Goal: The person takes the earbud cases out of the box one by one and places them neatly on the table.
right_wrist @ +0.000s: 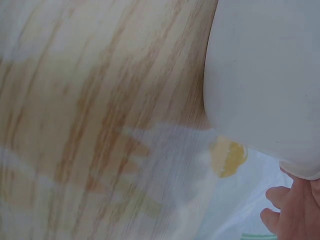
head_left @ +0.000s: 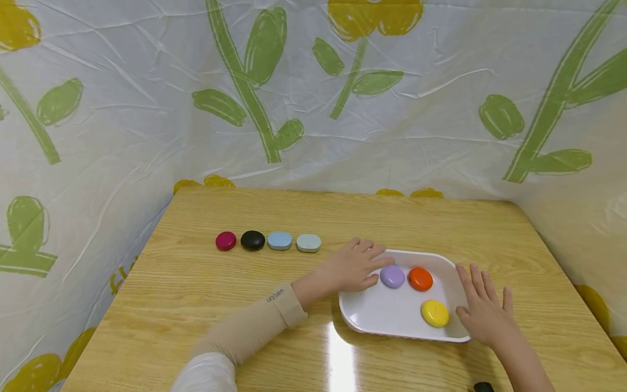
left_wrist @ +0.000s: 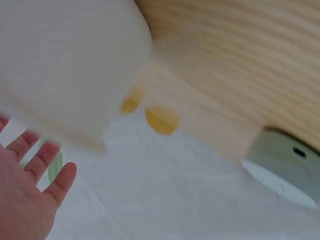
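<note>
A white rectangular tray (head_left: pixel 382 316) stands on the wooden table, holding a lilac round piece (head_left: pixel 393 276), an orange-red one (head_left: pixel 420 279) and a yellow one (head_left: pixel 435 313). My left hand (head_left: pixel 350 267) reaches over the tray's left end, fingers spread, with fingertips close to the lilac piece. At the right rim, my right hand (head_left: pixel 482 305) has its fingers extended along the tray's edge. Both wrist views look at the tray's outer side; spread left fingers (left_wrist: pixel 60 182) show beside it in the left one, while in the right one the fingers (right_wrist: pixel 277 197) appear by the rim.
Left of the tray, a row of smooth pieces runs across the table: crimson (head_left: pixel 226 240), black (head_left: pixel 252 240), light blue (head_left: pixel 280 240) and pale grey-green (head_left: pixel 308 243). A small black object (head_left: pixel 484 387) shows at the bottom edge. Flower-patterned cloth (head_left: pixel 392 141) surrounds the table.
</note>
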`<state>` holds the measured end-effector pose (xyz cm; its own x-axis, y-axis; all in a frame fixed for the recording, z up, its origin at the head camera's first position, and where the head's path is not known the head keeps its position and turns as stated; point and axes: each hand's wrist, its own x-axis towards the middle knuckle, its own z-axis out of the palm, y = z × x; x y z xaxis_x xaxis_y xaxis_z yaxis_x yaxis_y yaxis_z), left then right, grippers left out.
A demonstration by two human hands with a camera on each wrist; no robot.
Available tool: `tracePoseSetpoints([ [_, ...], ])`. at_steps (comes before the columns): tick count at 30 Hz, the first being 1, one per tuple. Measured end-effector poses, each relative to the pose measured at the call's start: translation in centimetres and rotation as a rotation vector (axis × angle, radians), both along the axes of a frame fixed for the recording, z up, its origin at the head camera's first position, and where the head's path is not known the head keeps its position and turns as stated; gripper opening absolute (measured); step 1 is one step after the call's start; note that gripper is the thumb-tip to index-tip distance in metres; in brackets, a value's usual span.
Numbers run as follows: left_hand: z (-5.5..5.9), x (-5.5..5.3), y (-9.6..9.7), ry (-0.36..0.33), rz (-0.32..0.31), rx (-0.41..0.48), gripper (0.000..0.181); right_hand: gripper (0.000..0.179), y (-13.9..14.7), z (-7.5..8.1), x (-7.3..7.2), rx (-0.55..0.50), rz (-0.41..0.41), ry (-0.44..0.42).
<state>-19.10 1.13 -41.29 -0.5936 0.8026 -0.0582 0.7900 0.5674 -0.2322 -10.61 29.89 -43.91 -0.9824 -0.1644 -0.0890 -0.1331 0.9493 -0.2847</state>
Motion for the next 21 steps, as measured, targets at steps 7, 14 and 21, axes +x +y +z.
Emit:
tracePoseSetpoints([
  [7,-1.7,0.4,2.9,0.001,-0.099,-0.053,0.049,0.080,0.0,0.1,0.0,0.012,-0.001,-0.013],
  [14,-2.7,0.6,4.5,0.053,-0.110,-0.101,0.048,0.081,0.0,0.1,0.0,0.011,0.003,-0.011],
  [21,-4.0,0.5,5.2,0.103,-0.084,-0.161,0.048,0.081,0.1,0.1,0.0,0.011,0.004,-0.011],
])
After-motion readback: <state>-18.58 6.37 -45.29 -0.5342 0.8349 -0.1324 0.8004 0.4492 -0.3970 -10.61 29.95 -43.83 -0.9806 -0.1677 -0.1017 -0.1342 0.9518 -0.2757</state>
